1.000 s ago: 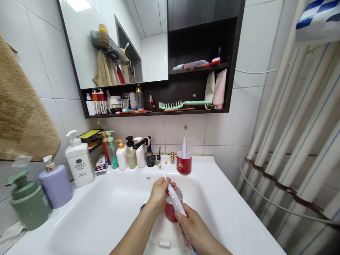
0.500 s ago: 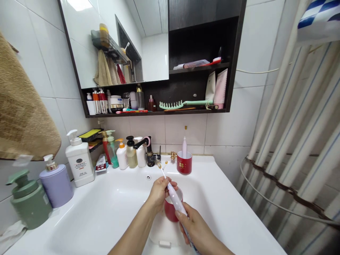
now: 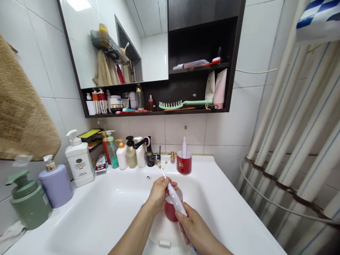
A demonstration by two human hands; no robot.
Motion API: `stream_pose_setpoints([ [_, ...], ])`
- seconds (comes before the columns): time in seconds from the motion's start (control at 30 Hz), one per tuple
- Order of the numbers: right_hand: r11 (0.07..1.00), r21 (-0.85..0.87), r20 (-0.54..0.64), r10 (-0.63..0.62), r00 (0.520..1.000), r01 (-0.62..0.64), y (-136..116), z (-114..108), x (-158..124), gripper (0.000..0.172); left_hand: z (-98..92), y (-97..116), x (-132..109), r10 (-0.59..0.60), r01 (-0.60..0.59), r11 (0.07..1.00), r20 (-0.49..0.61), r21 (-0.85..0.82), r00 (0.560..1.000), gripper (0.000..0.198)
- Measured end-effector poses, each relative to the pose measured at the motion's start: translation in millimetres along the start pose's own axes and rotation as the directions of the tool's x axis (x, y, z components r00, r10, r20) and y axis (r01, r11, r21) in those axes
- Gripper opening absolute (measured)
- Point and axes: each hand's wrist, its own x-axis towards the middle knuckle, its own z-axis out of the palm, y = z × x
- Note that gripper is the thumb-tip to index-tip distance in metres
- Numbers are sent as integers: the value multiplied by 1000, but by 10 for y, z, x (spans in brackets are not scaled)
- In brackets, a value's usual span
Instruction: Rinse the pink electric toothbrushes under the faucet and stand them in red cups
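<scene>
Both of my hands are on a pale pink electric toothbrush (image 3: 174,198), tilted over the sink with its brush head up and to the left. My right hand (image 3: 195,223) wraps around the lower handle. Up near the neck, my left hand (image 3: 158,193) is closed with its thumb and fingers at the top of the handle. A small yellowish spot shows beside the brush head; I cannot tell what it is. Behind the handle, partly hidden, a red cup (image 3: 170,212) stands in the white sink (image 3: 106,209).
A second red cup (image 3: 184,164) holding a pale pink pointed item stands on the back rim, right of the black faucet (image 3: 150,152). Several pump bottles (image 3: 131,156) line the left and back. Overhead hangs a dark mirror cabinet (image 3: 186,88). Pipes (image 3: 289,141) run at right.
</scene>
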Motion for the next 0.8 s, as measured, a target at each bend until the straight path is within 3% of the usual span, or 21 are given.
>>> stream_pose_setpoints([
  [0.13,999,35,36,20,999,-22,5,0,5,27,0,13,-6,-7,7,1000,1,1,1000,11],
  [0.37,1000,-21,-29,-14,999,13,2,-7,1,28,30,-1,-7,0,1,1000,-33,6,999,9],
  [0.63,999,43,55,12,998,-15,5,-2,-1,24,2,37,-23,-22,22,999,5,28,1000,10],
  [0.8,1000,6,6,-20,1000,20,-1,-7,1,24,5,22,-15,-25,25,1000,-21,15,999,11],
])
